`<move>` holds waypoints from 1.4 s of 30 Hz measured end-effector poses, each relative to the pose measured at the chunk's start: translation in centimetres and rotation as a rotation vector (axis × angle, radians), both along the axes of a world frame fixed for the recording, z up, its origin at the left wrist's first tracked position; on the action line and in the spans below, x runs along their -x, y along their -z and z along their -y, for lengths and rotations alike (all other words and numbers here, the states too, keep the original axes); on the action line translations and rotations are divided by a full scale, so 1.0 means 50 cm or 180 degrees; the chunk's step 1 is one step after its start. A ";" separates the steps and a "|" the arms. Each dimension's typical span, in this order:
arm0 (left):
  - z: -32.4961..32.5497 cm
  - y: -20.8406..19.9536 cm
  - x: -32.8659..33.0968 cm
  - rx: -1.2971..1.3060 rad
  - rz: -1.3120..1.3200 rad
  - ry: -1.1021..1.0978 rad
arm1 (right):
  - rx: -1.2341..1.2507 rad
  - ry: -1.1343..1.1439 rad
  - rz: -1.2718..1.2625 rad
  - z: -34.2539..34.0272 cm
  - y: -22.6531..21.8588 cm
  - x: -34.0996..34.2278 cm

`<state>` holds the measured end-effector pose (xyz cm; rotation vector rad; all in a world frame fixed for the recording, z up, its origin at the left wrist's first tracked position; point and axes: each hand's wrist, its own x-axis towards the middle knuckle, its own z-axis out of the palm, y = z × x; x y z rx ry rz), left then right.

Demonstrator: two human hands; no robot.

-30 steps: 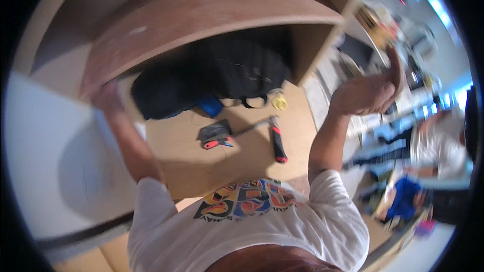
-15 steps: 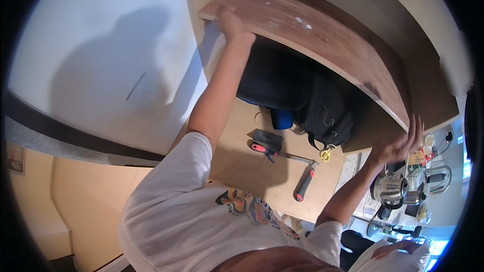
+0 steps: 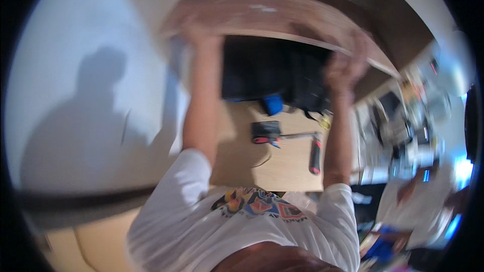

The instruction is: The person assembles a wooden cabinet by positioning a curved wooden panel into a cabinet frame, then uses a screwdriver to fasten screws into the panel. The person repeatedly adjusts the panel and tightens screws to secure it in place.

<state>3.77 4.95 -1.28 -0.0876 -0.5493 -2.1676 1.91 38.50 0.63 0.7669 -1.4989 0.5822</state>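
Observation:
A reddish-brown wooden shelf board (image 3: 237, 7) with white spots runs across the top of a cabinet. My left hand (image 3: 201, 32) holds its front edge near the left end, the fingers blurred on the upper face. Farther right, my right hand (image 3: 348, 65) closes around the same edge, fingers over the top. Dark bags (image 3: 272, 68) sit in the shadow beneath the board, with a blue piece (image 3: 273, 104) showing below them.
On the light wooden surface (image 3: 242, 146) lie a dark flat-bladed tool (image 3: 265, 130), a tool with a black-and-red handle (image 3: 315, 158), and yellow scissors (image 3: 325, 121). A white wall (image 3: 75, 55) stands at left. Another person (image 3: 413, 206) is at lower right, near a cluttered counter with appliances (image 3: 396, 131).
My right hand has moved left along the board from its right end and now grips the front edge. My left hand stays on the board. The view has shifted, and another person shows more fully.

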 end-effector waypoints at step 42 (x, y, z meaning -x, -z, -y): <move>-0.405 0.568 -0.499 0.6554 0.3216 0.0146 | 0.1327 0.0859 0.3906 -0.380 0.570 -0.341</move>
